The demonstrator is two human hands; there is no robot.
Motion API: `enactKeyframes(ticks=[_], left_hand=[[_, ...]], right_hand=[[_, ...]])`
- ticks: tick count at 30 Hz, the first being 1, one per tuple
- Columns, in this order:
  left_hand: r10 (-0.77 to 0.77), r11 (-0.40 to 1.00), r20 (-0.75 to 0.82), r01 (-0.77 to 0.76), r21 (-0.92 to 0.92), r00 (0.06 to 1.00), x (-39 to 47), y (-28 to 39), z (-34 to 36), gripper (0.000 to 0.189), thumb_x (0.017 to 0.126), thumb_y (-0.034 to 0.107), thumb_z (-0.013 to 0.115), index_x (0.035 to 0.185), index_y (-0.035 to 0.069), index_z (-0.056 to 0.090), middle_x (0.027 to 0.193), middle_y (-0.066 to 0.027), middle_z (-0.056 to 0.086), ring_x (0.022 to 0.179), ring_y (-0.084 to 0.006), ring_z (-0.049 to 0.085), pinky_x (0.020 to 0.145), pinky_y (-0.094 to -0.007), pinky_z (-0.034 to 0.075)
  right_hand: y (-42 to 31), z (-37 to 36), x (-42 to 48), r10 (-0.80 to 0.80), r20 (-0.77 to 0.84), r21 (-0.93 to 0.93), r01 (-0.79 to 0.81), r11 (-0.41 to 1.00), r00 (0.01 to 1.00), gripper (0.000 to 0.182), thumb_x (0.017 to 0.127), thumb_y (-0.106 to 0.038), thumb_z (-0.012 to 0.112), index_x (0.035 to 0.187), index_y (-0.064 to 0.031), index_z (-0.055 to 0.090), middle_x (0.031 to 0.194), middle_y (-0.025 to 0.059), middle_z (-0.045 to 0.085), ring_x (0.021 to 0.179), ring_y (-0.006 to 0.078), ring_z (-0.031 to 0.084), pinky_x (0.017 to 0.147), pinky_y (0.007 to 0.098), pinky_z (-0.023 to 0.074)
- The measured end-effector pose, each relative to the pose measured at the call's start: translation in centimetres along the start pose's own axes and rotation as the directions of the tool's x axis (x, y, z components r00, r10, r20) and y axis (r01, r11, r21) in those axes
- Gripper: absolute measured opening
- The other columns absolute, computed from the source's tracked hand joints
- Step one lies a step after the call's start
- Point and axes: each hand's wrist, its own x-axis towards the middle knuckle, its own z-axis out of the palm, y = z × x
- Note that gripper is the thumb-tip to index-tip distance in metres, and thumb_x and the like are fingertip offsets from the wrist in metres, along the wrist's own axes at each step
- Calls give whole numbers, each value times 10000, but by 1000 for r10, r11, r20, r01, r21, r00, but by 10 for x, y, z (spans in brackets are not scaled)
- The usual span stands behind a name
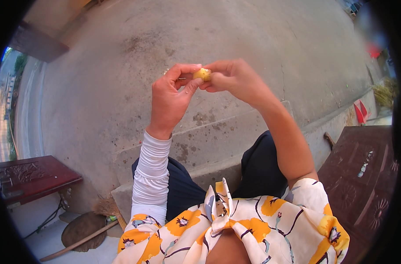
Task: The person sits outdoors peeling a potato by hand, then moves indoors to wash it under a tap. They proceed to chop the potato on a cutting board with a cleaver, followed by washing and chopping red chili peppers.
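Between the two hands, raised over the concrete, is a small yellow lump (202, 74) with brown specks and pale bits on its top. It may be a piece of fruit or a tuber; its kind is unclear. My left hand (171, 95) grips its left side between thumb and fingers. From the other side, my right hand (235, 79) pinches its right end with thumb and forefinger, the other fingers curled under. Fingers cover both ends of the lump. A white sleeve (151, 171) covers my left forearm.
Below the hands lies a stained concrete step (207, 142), beyond it a concrete yard (193, 29). Carved dark-red wooden panels stand at left (38, 178) and right (362, 171). At lower left are a straw broom (108, 208), a round brown slab (83, 227) and a wooden stick (78, 242). A red dustpan (361, 111) sits at right.
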Motion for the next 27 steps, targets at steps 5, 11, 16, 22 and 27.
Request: enactKeyframes(ticks=[5,11,16,22,27], left_hand=[[9,1000,6,-9,-18,1000,1,0,-3,219,888,-25,633,1104,-36,598,1150,-153,640,999,-176,641,874,-277,535],[68,997,1,-68,-33,998,0,-5,-1,193,878,-32,640,1069,-26,608,1147,-154,642,986,-178,643,866,-283,539],[94,991,-41,-97,-95,995,2,-3,0,166,860,-37,655,1021,1,637,1097,-127,670,939,-165,654,829,-273,550],[211,976,6,-211,50,977,1,-8,2,187,848,-66,648,1023,-3,631,1073,-124,670,963,-183,655,841,-285,554],[225,974,-13,-224,26,974,3,-7,3,200,831,-66,664,1019,-6,629,1070,-119,668,953,-176,659,839,-285,555]], right_hand=[[-4,0,0,42,-1,109,-41,993,999,283,921,-102,531,1090,95,643,956,150,689,850,160,689,801,259,567],[-2,-4,0,19,22,97,-21,995,1000,287,916,-64,494,1110,90,638,977,156,685,862,169,689,803,258,570],[-3,-5,1,40,30,237,-46,970,999,293,902,-57,495,1113,85,642,984,160,685,876,169,685,825,254,563],[0,-9,1,1,51,126,-8,992,999,296,905,-67,500,1118,85,639,1017,156,678,897,166,678,845,258,556],[0,-7,1,10,24,179,-15,984,1000,295,901,-93,538,1115,81,644,1006,149,683,876,159,678,826,264,560]])
